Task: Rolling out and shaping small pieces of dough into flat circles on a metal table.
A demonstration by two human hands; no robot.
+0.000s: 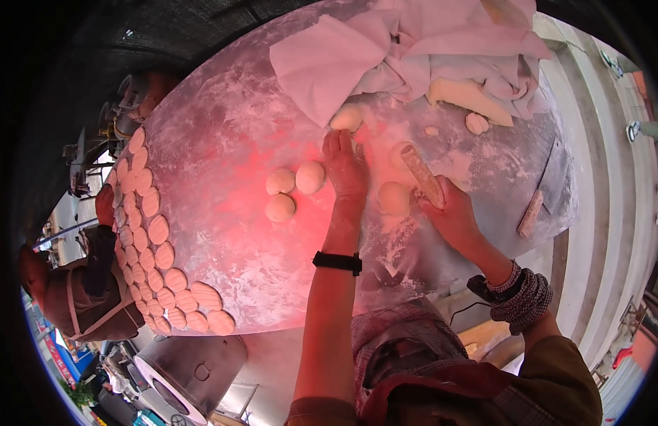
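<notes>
My left hand (345,165) reaches over the floury table, fingers stretched forward to the near edge of a dough ball (347,118) beside a cloth. Its palm side is hidden. In my right hand (453,213) is a short, flour-dusted rolling pin (423,176), gripped at its near end and tilted away to the left. Just left of that fist lies a round piece of dough (393,199). Three more dough balls sit grouped left of my left wrist, one of them a smooth ball (310,177).
Pale cloths (336,64) partly cover a large dough slab (471,99) at the back. A cleaver (552,177) lies near the right edge. Several scored flat dough pieces (158,229) line the left edge, where another person (95,298) stands. A metal drum (201,369) is below.
</notes>
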